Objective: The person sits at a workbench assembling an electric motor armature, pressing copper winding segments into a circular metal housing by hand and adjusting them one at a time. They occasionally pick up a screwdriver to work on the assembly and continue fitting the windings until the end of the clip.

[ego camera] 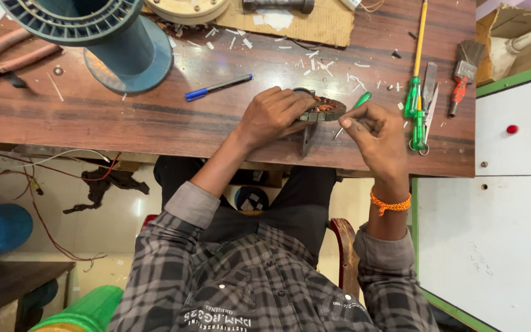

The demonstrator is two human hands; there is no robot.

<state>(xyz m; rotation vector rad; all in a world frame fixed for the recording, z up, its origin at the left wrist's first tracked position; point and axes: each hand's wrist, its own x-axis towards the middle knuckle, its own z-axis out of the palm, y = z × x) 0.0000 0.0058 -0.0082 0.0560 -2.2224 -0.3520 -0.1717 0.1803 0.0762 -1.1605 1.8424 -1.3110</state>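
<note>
Left hand (273,115) grips my round wound metal core (324,110) on the table (124,117); right hand (376,135) pinches a green-handled tool (359,102).

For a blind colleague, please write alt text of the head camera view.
Seen from above, a seated person's left hand holds a round metal part with copper windings on a wooden workbench, while the right hand works at it with a green-handled tool. Around them lie a blue pen, a teal spool and green screwdrivers.
</note>
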